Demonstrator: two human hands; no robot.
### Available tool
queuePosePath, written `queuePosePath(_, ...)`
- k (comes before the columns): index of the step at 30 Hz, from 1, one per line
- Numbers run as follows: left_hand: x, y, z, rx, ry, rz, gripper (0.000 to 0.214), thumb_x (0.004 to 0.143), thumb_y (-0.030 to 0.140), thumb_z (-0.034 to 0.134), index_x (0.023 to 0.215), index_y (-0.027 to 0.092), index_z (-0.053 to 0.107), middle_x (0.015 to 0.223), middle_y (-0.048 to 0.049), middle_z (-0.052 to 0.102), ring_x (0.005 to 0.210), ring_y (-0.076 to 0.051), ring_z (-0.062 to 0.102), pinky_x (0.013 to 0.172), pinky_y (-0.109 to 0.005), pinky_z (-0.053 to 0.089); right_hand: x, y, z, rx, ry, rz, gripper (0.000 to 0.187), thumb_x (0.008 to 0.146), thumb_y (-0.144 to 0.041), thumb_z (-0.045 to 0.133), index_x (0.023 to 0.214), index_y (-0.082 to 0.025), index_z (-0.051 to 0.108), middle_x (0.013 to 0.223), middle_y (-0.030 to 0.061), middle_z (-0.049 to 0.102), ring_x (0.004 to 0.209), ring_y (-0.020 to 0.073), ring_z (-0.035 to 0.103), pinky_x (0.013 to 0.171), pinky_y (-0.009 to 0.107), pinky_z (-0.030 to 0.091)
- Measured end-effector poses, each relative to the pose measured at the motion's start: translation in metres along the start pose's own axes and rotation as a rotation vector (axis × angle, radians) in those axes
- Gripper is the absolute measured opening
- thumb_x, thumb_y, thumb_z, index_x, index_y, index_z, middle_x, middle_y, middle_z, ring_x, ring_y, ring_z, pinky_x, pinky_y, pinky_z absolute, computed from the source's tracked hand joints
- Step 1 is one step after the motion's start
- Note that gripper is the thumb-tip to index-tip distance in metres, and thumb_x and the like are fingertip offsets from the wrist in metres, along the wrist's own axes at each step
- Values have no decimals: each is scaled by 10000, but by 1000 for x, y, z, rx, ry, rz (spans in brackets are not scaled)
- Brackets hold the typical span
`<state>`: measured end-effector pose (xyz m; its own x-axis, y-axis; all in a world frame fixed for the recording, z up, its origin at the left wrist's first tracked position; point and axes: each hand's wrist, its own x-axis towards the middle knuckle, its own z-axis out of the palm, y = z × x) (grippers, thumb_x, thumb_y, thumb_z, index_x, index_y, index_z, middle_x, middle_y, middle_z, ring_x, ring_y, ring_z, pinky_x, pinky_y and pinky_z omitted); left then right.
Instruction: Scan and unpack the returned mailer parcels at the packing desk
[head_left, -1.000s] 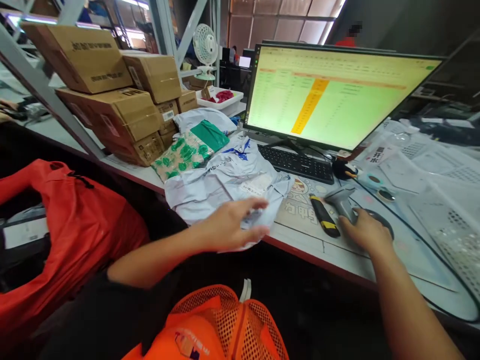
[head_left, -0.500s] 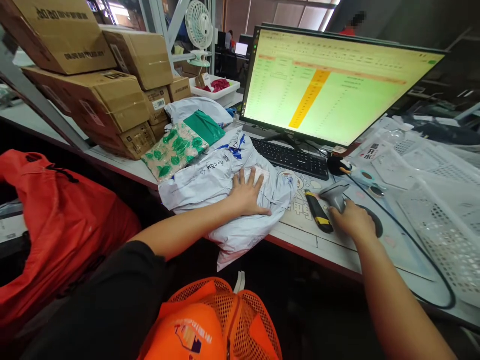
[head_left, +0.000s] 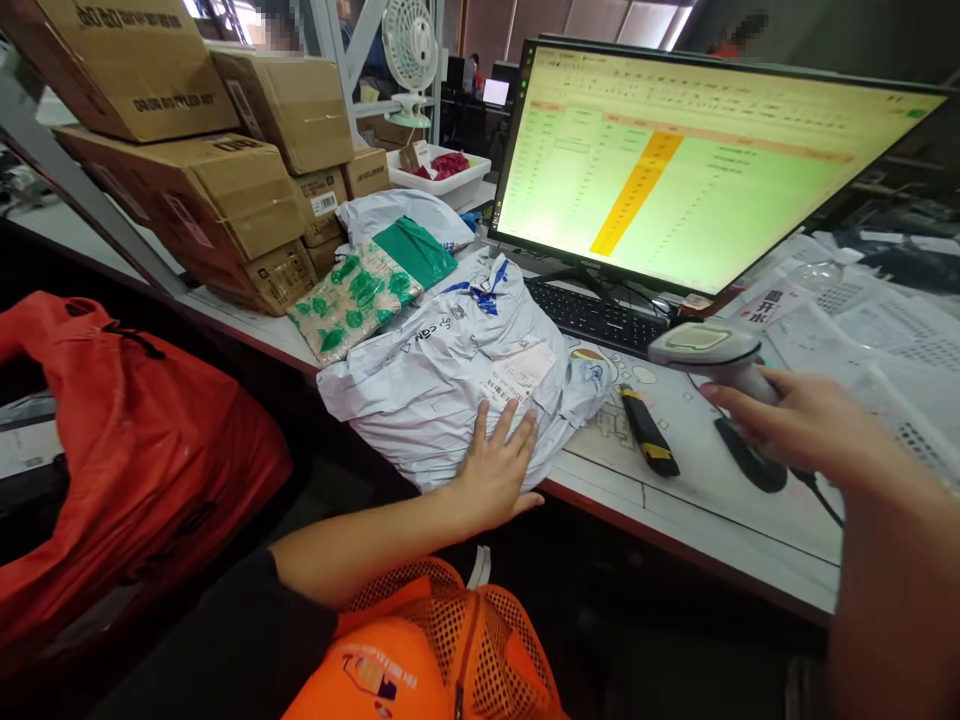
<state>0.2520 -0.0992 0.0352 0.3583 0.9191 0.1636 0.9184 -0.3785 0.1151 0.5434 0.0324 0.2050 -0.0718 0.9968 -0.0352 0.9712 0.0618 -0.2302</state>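
We see the white parcel [head_left: 420, 420] lying crumpled at the table's front edge, its label [head_left: 523, 368] face up and largely uncovered. The left hand [head_left: 499, 460] rests flat on the parcel's near side, fingers slightly spread and pinching nothing, their tips close to the label's lower edge; the thumb stands out to the side. The right hand [head_left: 821, 420] holds the scanner [head_left: 705, 345] up off the table, fingers wrapped around its handle, though we cannot make out every one.

As far as we can judge, the parcel is positioned and the scanner is ready in hand, but scanner and label are not yet brought together, and we cannot tell whether anything has been read. The parcel looks unopened to us; the cutter [head_left: 649, 430] lies untouched between the hands, near the mouse [head_left: 750, 455].

Further out, we find a leaf-patterned packet [head_left: 356, 298] just behind the parcel, the keyboard [head_left: 592, 318] below a lit monitor [head_left: 712, 180], and stacked boxes [head_left: 202, 195] along the left of the table [head_left: 697, 530].
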Motion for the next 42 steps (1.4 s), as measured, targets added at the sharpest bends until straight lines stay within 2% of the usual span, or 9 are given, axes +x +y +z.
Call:
queuePosePath(3,1,3,4,3,-3,1,892,919,688,643,1627,188,430,1748,-108,264,1638,-444,85,1279,-784,78,-20,-33,-17,56,-194,-98,625,718,-857,620,877,-253,648,607,55,614,523,216,562,480,328,428)
queuePosePath(7,-1,4,-14,-29,-41,21,880,914,679,664,1618,201,442,1741,-116,290,1621,-494,100,1228,-841,138,-37,-69,-10,55,-264,-411,599,812,-822,600,942,-244,688,684,53,659,596,217,608,510,310,456)
queuePosePath(9,-1,-2,-32,-102,11,16,773,970,653,596,1573,179,498,1680,-138,418,1587,-455,258,1248,-744,264,-39,-77,-2,88,-289,-468,560,855,-766,612,1004,-233,696,795,56,716,648,213,643,557,301,481)
queuePosePath(12,0,-18,-54,-176,171,-61,498,1078,465,449,1418,146,622,1463,-156,628,1388,-324,538,1191,-505,450,-38,-80,6,150,-323,-470,604,865,-761,617,1120,-220,695,815,46,725,606,199,629,542,293,475)
queuePosePath(14,1,-29,-56,-148,222,-142,420,1076,373,457,1361,134,652,1382,-169,660,1294,-307,592,1131,-465,493,-36,-80,8,167,-301,-501,605,866,-759,634,1118,-214,704,777,36,711,586,193,610,543,291,467)
queuePosePath(19,-6,-41,-25,-58,176,-198,724,975,614,610,1517,136,559,1585,-241,486,1492,-409,424,1219,-561,404,-33,-82,11,159,-239,-612,513,920,-707,620,1040,-223,740,721,24,687,576,175,574,570,285,445)
queuePosePath(23,-12,-37,-8,-113,173,-225,910,862,749,674,1597,245,489,1704,-234,298,1582,-483,248,1238,-646,343,-32,-88,16,128,-226,-624,473,922,-683,615,995,-235,747,629,8,639,554,182,557,590,301,434)
queuePosePath(28,-8,-32,-5,-199,171,-251,898,800,705,784,1591,421,466,1762,-156,152,1602,-546,102,1239,-723,255,-27,-98,18,82,-332,-630,575,888,-775,565,956,-224,710,680,36,681,617,223,616,606,327,439)
queuePosePath(42,-10,-25,-9,-340,173,-316,761,811,636,812,1503,406,594,1796,-62,-51,1588,-552,-162,1275,-735,125,-36,-105,13,20,-364,-649,470,915,-683,570,949,-228,683,720,38,687,607,215,622,558,322,427)
